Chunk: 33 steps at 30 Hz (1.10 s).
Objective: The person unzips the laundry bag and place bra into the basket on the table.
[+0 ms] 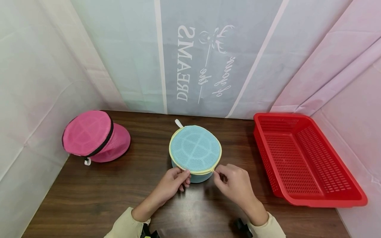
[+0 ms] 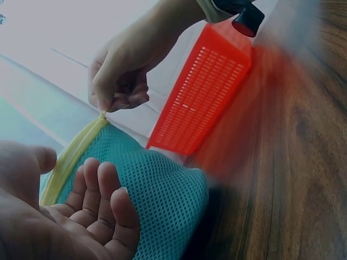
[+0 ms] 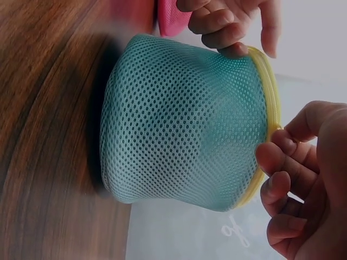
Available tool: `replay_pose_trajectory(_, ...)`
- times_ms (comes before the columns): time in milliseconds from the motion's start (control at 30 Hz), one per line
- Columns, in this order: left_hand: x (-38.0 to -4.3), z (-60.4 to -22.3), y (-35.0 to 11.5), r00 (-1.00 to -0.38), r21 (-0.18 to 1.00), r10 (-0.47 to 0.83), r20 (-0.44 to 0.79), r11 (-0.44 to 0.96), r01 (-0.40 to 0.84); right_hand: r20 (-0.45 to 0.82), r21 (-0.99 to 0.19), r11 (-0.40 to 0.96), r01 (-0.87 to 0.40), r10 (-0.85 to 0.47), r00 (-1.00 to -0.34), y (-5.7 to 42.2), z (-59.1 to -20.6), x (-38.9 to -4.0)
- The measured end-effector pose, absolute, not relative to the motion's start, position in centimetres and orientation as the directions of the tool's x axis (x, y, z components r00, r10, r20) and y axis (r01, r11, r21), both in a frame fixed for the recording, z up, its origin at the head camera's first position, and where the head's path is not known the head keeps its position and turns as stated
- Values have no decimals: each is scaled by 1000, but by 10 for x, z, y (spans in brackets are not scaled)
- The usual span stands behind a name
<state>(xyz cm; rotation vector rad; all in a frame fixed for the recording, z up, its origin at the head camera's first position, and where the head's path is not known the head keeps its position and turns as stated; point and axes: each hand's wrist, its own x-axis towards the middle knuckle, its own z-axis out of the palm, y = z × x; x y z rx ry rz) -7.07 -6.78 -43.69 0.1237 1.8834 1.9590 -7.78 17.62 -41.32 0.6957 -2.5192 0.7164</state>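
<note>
Type: indoor space screened off with cloth; wider premises indeterminable. One wood-grain counter (image 1: 104, 198), beneath left grip (image 1: 174, 181) and right grip (image 1: 235, 183). One grey printed cloth (image 1: 199, 49), reversed lettering "DREAMS" (image 1: 183, 62), beyond both. Pale cloth walls (image 1: 32, 82), either side.

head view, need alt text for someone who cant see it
A person's left hand holds the yellow rim of a light-blue mesh laundry bag on a dark wood table while the right hand pinches the rim's near right edge. A pink, black-trimmed mesh laundry bag sits at left, a red plastic basket at right.
</note>
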Motion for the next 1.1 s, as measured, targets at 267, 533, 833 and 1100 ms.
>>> replay_pose_trajectory(267,-71,-439,-67,-914,974,343,-214,8,-225,501,-380,707,-596,-385,-775,172,-413,-76)
replay_pose_trajectory(533,-71,-438,-65,-908,973,360,-214,-2,-230,496,-388,685,-616,-408,-766,169,-415,-75)
replay_pose_trajectory(833,-70,-438,-62,-911,977,357,-204,15,-213,495,-409,645,-645,-437,-751,164,-415,-74)
replay_pose_trajectory(1100,-70,-438,-60,-904,978,379,-198,13,-209,498,-403,610,-683,-479,-722,159,-418,-75)
